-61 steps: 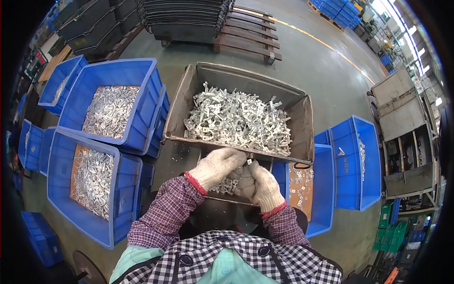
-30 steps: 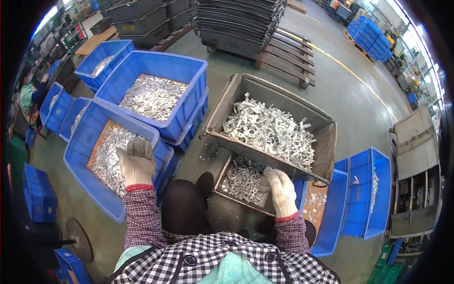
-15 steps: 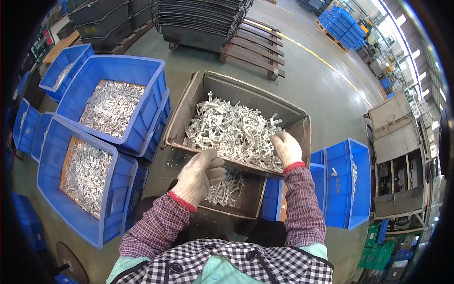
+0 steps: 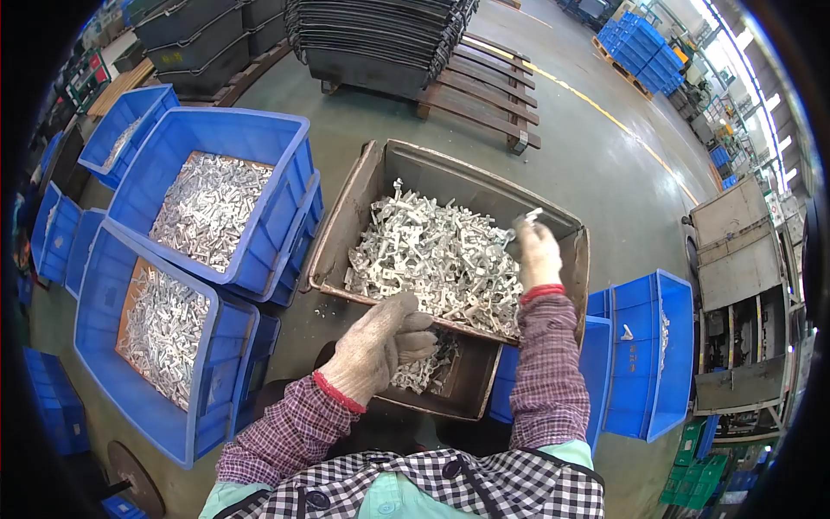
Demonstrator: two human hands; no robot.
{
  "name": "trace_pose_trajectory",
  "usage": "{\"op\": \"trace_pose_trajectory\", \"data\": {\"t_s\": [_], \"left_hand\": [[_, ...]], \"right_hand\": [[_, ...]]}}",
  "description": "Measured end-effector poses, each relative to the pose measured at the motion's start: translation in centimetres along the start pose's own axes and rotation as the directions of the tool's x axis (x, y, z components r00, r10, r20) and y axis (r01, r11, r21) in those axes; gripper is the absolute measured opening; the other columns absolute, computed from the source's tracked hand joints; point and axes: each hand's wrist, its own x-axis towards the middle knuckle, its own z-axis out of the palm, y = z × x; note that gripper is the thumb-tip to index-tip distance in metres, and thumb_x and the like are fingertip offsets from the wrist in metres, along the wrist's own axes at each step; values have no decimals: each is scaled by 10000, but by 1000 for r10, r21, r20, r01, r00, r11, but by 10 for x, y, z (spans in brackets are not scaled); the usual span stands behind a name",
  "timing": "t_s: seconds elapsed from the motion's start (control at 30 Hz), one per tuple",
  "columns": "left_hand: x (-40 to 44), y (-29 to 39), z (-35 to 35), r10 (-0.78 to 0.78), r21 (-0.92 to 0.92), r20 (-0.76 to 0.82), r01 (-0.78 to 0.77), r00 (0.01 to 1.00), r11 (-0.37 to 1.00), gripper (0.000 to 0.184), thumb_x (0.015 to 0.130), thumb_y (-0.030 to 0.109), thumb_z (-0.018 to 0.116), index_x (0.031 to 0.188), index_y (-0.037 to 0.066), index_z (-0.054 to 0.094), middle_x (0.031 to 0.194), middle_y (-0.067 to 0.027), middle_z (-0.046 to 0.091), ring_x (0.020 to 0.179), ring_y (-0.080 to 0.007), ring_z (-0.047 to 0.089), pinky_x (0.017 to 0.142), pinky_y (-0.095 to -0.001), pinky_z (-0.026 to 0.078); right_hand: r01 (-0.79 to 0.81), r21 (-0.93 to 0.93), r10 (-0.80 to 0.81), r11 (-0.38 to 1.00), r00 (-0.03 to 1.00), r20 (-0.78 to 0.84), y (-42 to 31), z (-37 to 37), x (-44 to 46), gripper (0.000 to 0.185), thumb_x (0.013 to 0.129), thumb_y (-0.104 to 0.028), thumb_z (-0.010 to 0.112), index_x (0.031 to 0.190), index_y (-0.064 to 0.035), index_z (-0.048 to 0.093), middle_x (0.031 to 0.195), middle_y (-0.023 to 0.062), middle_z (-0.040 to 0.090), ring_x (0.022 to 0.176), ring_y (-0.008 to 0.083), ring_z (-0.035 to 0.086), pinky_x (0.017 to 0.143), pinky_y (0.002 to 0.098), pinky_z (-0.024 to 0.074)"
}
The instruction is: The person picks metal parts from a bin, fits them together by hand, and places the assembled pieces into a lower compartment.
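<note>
Left to right on my feed: blue bin point(image 4: 220, 355) of metal parts point(image 4: 169, 333), lower left; left hand point(image 4: 367, 344), just below centre, fingers curled by the lower bin point(image 4: 471, 381), can't tell if gripping. Right of centre, I see the right hand point(image 4: 541, 257) pinching a metal piece point(image 4: 533, 214) over the grey bin point(image 4: 458, 177).

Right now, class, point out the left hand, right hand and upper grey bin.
Left hand point(image 4: 360, 352), head view: between wrist and fingers.
Right hand point(image 4: 541, 254), head view: back of it.
Upper grey bin point(image 4: 471, 191), head view: far inner wall.
</note>
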Motion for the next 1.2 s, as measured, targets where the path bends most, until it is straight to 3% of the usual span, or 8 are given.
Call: {"op": "trace_pose_trajectory", "data": {"t_s": [0.17, 0.33, 0.47, 0.63, 0.77, 0.93, 1.07, 1.2], "left_hand": [[4, -18, -7, -105, 31, 228, 100, 968, 994, 817, 1023, 570, 591, 1523, -38, 372, 1452, -276, 512, 1239, -400, 611, 1068, -560, 490], [1, -12, 21, -67, 5, 409, 72, 910, 997, 1108, 918, 853, 437, 1593, -14, 297, 1572, -243, 415, 1439, -399, 436, 1216, -550, 313], [12, -19, 2, 58, -124, 298, -22, 953, 992, 474, 1071, 397, 579, 1399, 55, 546, 1419, -192, 594, 1306, -306, 589, 1109, -459, 483], [-8, -5, 12, -185, 144, 382, 139, 906, 980, 523, 1038, 384, 619, 1431, 48, 547, 1115, -156, 728, 843, -234, 738, 822, -416, 620], [-22, 7, 29, -317, 321, 395, 194, 862, 927, 565, 1017, 369, 624, 1460, 24, 554, 1050, -117, 732, 730, -137, 683, 648, -257, 585], [-24, 7, 28, -350, 313, 323, 249, 879, 916, 551, 1017, 339, 621, 1451, 4, 562, 1017, -104, 729, 745, -104, 673, 586, -187, 539], [-23, 12, 24, -297, 385, 320, 163, 900, 909, 531, 1037, 344, 581, 1455, 15, 566, 1004, -109, 734, 751, -98, 672, 613, -195, 541], [-25, 19, 29, -321, 517, 302, 128, 898, 846, 520, 1063, 368, 532, 1453, 28, 572, 1022, -111, 738, 747, -109, 682, 629, -217, 541]], "right_hand": [[123, 345, -148, 931, 988, 47, -55, -6, -95, 325, 998, -255, 644, 1207, -16, 710, 1082, 41, 729, 930, 145, 680, 796, 299, 548], [830, -402, -826, 387, 505, 248, -49, 20, -181, 318, 816, -147, 743, 1127, -82, 749, 919, 146, 731, 867, 279, 711, 904, 471, 567], [946, -269, -844, 180, 289, 451, -58, 12, -220, 251, 799, -109, 744, 1049, -90, 751, 980, 100, 720, 812, 296, 708, 898, 493, 584], [764, -583, -896, 276, 423, 131, -33, -45, -215, 289, 786, -22, 782, 1075, -32, 762, 1185, 177, 717, 972, 325, 734, 821, 389, 626], [217, -11, -213, 976, 966, 148, -22, -48, -205, 263, 971, -266, 697, 1106, -45, 745, 1156, 191, 712, 1072, 300, 704, 942, 363, 563], [-549, 745, -12, 378, 802, 597, 34, -28, -192, 340, 990, -303, 664, 1201, -45, 734, 1128, 164, 721, 1050, 279, 700, 955, 355, 551], [247, -389, -147, 887, 952, 270, 27, -39, -205, 388, 1012, -300, 612, 1278, -32, 698, 1149, 137, 730, 1076, 237, 691, 945, 341, 556], [-189, 290, 102, 938, 952, 289, -2, -42, -209, 502, 984, -352, 644, 1343, -1, 668, 1214, 152, 722, 1084, 214, 684, 945, 317, 530]]}}
